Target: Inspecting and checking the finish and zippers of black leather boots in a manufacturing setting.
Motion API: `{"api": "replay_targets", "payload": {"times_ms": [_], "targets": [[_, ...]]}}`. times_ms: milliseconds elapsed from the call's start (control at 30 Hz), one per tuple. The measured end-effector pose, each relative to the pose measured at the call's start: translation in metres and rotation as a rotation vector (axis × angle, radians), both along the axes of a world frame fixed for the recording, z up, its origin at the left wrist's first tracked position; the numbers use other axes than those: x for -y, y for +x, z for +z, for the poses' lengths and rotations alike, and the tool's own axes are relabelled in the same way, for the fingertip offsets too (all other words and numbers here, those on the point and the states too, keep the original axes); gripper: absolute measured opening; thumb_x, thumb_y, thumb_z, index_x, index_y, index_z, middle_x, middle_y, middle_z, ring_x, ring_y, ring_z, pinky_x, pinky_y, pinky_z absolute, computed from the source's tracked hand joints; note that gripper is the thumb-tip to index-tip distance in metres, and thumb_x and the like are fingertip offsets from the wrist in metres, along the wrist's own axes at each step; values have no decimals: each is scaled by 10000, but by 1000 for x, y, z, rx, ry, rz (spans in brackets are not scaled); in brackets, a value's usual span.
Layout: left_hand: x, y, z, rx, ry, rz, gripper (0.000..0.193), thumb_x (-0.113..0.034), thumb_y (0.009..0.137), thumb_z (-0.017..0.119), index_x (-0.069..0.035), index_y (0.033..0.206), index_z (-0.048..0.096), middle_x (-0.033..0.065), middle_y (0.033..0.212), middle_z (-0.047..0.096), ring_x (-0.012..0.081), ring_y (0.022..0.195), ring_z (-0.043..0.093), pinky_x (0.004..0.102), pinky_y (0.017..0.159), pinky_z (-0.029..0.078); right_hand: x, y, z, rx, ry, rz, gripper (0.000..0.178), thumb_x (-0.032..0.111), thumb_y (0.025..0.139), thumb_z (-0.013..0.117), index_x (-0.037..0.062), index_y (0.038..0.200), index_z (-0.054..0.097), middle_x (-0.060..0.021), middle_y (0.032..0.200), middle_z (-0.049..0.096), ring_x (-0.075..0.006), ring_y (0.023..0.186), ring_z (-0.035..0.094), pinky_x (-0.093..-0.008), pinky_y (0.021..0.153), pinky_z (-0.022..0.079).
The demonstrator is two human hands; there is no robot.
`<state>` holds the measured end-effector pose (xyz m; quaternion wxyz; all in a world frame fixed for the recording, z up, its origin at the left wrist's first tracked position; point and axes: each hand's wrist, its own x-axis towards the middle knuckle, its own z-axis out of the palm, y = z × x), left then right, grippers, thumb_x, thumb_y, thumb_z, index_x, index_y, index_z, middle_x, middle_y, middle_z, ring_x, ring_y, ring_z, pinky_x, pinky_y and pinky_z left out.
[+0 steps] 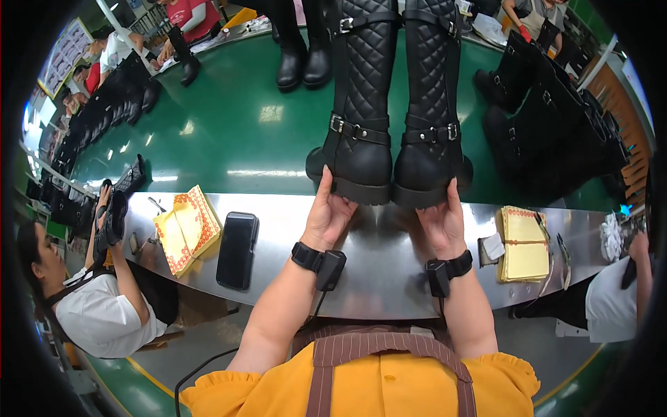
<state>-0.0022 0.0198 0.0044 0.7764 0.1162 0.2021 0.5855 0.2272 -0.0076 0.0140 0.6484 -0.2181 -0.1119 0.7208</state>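
Two tall black quilted boots stand side by side in front of me, with buckled straps at the ankle and near the top. My left hand (329, 213) grips the left boot (363, 97) at its heel, thumb up along the side and fingers under the sole. On the right boot (432, 97), my right hand (443, 221) has the same hold, thumb on the outer side of the heel. The fingertips of both hands are hidden beneath the soles. A dark band with a small box sits on each wrist.
A steel ledge (368, 278) edges the green table (229, 139). On it lie a black phone (237, 250), yellow paper stacks (187, 229) and tweezers (564, 260). More black boots (549, 125) stand right, left and behind. Co-workers sit at both sides, one (104, 306) holding a black shoe.
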Motion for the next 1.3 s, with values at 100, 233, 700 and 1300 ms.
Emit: {"api": "replay_targets", "payload": {"times_ms": [100,233,700,1300], "targets": [[3,-2,3,-9,-4,20,511,-412,961,530,-95,1352,442,82,1356,530,231,1229,525,381,1016,462,0,-1,-2,-1,9,0,487,381,955,566,113,1346,455,-62,1327,526,-220,1199,520,-391,990,449],[2,-2,2,-2,6,37,512,-411,958,536,-95,1350,444,75,1343,538,226,1224,525,377,1021,457,3,-1,3,13,-3,-18,497,383,952,571,102,1345,452,-71,1319,523,-227,1194,522,-394,992,453],[4,1,5,-38,29,50,508,-410,947,564,-92,1330,460,70,1312,554,210,1180,542,372,1021,437,2,-3,5,108,-39,-84,546,403,932,598,66,1334,446,-96,1315,506,-241,1172,525,-405,1012,447],[1,0,6,-38,7,38,461,-376,941,592,-154,1327,474,35,1311,553,186,1189,520,388,1036,401,-2,0,6,115,32,-71,497,382,957,560,75,1337,468,-63,1320,547,-215,1183,539,-394,1004,448]]}}
